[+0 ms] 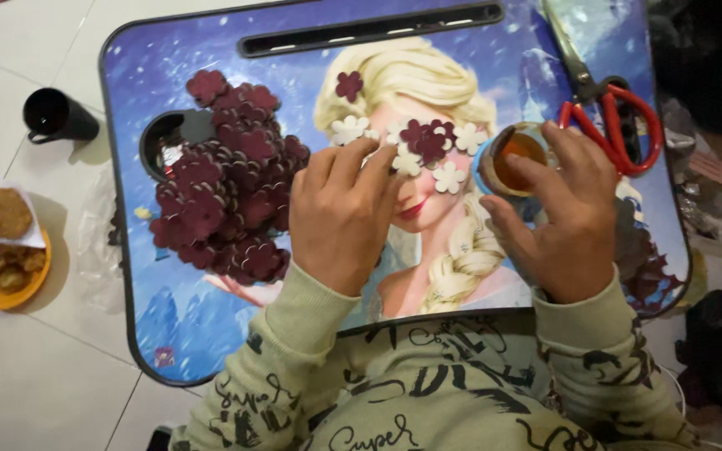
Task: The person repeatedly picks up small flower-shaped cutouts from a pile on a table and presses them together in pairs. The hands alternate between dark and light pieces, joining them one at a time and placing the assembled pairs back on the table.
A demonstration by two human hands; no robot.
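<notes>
Our left hand (340,213) presses curled fingers onto white flowers (403,159) mid-counter (177,334); right of them, our right hand (566,213) grips the glue pot (516,154). Maroon flowers (227,192) pile left.

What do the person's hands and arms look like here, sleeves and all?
Both the left hand and the right hand are bare: no gloves, and no rings or watch can be seen. Both arms wear long sleeves of pale olive-green knit, printed with black script lettering and scribbled marks, ending in ribbed cuffs at the wrists.
</notes>
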